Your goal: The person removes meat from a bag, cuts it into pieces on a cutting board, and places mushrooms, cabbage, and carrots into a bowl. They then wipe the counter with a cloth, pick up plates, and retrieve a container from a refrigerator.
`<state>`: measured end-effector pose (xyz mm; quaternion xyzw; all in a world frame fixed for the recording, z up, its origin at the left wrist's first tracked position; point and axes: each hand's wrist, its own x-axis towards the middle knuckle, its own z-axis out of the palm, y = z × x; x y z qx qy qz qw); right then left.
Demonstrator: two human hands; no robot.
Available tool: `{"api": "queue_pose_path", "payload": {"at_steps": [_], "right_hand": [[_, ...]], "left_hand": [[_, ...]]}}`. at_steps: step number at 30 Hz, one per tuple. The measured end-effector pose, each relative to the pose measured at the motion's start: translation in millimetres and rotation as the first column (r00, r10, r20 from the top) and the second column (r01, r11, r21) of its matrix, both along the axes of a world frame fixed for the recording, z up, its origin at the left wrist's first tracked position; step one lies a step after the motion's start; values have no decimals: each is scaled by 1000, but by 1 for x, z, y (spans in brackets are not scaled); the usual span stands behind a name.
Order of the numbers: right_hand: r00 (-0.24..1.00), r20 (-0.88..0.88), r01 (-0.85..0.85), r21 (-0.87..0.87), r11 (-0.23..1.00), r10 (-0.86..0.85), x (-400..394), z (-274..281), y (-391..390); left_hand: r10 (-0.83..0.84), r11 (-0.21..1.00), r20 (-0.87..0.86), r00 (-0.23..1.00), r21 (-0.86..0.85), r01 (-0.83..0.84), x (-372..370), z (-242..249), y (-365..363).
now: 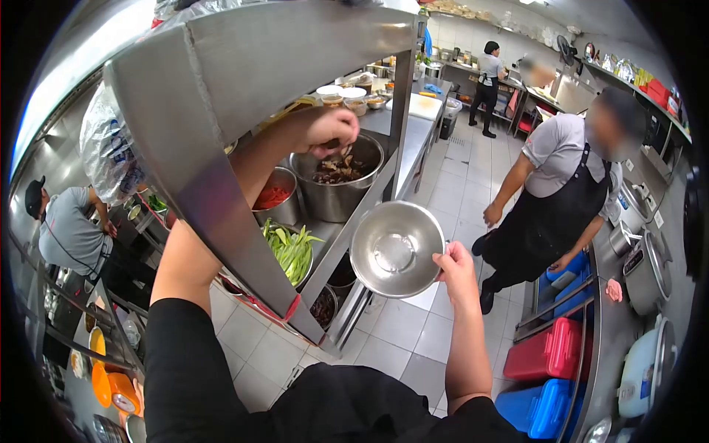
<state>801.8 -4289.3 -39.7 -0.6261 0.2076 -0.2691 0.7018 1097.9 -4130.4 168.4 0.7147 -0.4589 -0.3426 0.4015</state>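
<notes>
My left hand [334, 135] reaches past the steel post and is closed, fingers down, over a deep steel pot [336, 199]. Dark brown mushroom-like pieces [340, 171] fill part of that pot, and some appear pinched at my fingertips. In my right hand [456, 267] is a steel mixing bowl [397, 249], gripped by its right rim and tilted toward me; nothing lies in it. Beside the deep pot stands a smaller steel pot [284, 210] of chopped red pieces [271, 196]. Nearer to me, cut green vegetable [288, 249] heaps over a container.
A steel shelf frame [244, 184] stands around my left arm. To the right, a co-worker in a black apron [550, 221] stands in the aisle; another person [74, 229] bends at the left. Red [545, 351] and blue bins [539, 410] sit low on the right.
</notes>
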Motion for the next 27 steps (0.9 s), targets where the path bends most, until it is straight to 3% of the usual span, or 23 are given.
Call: {"api": "queue_pose_path", "payload": {"at_steps": [2, 4, 6, 9, 22, 27], "right_hand": [[999, -33, 16, -2, 1000, -16, 0, 1, 1], [1000, -20, -16, -8, 1000, 15, -4, 8, 4], [1000, -15, -2, 17, 1000, 2, -8, 12, 11], [1000, 10, -11, 49, 999, 10, -15, 13, 22], [997, -19, -73, 69, 995, 75, -24, 9, 39], [998, -11, -62, 85, 994, 63, -21, 12, 41]], "left_hand": [[-108, 994, -45, 993, -12, 107, -46, 13, 3], [-52, 988, -15, 999, 145, 54, -103, 14, 1], [-215, 943, 56, 975, 270, 193, -119, -12, -9], [-373, 866, 263, 890, 443, 232, -139, -26, -8], [-494, 866, 478, 727, 345, 362, -135, -56, 4], [-585, 787, 446, 677, 514, 341, -140, -36, 10]]}}
